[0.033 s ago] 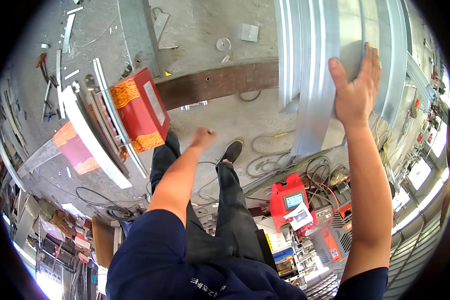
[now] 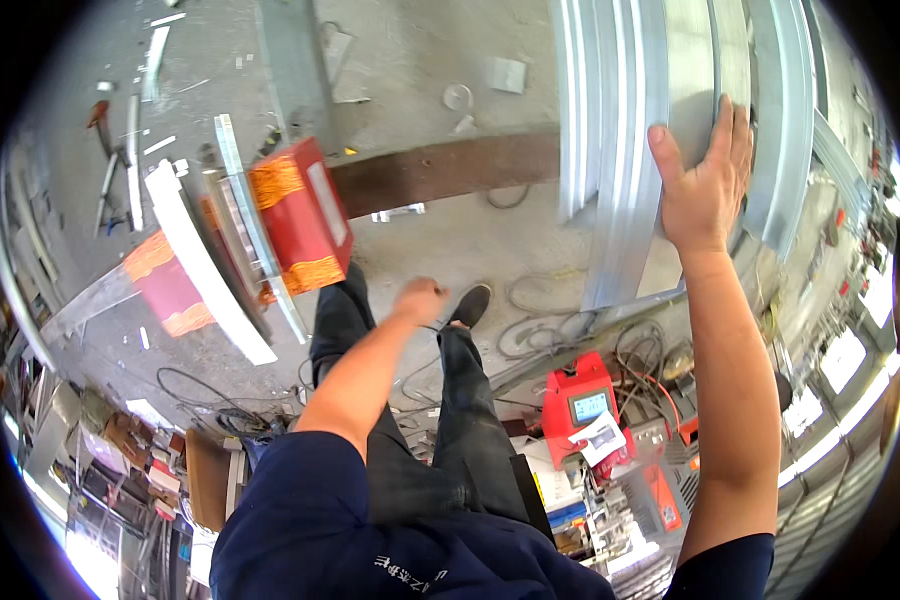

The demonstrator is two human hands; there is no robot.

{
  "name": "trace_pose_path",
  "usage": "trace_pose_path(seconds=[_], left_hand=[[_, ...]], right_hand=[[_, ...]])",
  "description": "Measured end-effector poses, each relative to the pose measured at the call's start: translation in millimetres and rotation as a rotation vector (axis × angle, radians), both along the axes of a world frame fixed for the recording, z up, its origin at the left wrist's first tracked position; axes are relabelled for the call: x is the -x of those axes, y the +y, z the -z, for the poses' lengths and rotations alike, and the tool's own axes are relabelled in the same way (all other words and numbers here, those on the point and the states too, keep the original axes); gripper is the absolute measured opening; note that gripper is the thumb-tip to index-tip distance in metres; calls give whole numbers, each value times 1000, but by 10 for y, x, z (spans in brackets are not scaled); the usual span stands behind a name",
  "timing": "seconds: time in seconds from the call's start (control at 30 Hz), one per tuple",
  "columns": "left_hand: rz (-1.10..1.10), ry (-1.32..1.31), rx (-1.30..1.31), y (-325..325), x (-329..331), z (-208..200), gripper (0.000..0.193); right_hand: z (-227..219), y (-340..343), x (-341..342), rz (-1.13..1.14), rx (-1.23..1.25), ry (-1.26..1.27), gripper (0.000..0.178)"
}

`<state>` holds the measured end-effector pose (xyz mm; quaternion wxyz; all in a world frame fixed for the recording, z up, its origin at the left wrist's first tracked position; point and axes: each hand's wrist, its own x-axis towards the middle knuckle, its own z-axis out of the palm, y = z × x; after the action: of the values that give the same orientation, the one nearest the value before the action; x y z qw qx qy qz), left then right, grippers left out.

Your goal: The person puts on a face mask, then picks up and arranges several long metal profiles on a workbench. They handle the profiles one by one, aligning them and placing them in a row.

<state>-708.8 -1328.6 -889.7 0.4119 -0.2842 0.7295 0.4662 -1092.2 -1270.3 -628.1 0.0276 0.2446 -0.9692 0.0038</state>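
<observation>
My right hand [image 2: 708, 195] lies flat with fingers spread on the pale face of a long metal profile [image 2: 692, 110], part of a bundle on the right. Beside it run shiny ribbed silver profiles [image 2: 625, 140]. Above my legs, my left hand [image 2: 420, 300] hangs in the air, apart from the metal. Its fingers are curled closed and slightly blurred; whatever they may hold is hidden. A red box with orange pattern [image 2: 315, 215] stands to the left of that hand, next to long metal strips [image 2: 260, 225].
A brown steel beam [image 2: 440, 165] crosses ahead of my feet. Cables [image 2: 530, 330] coil on the floor near my shoe [image 2: 470, 305]. A red machine with a small screen [image 2: 577, 400] sits at the lower right. Metal offcuts [image 2: 155, 60] are scattered at the far left.
My left hand has shifted slightly right and closer to me, still curled. The right hand stays flat on the metal, a little lower in view. The whole view has shifted slightly.
</observation>
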Motion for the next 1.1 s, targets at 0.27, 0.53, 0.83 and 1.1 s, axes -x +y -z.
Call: trace_pose_path(seconds=[0.27,0.53,0.83,1.1], left_hand=[[-224,870,150,-933,182,-2724,26],[-264,57,782,-2329,720,-2817,70],[-173,252,272,-1684,487,-2833,47],[-46,-193,-255,-330,641,-1802,60]], right_hand=[[-91,-51,-51,66,-55,-26,100],[-118,-105,-22,56,-55,-23,100],[-122,-50,-36,83,-78,-30,100],[-146,-111,-38,77,-55,-49,101]])
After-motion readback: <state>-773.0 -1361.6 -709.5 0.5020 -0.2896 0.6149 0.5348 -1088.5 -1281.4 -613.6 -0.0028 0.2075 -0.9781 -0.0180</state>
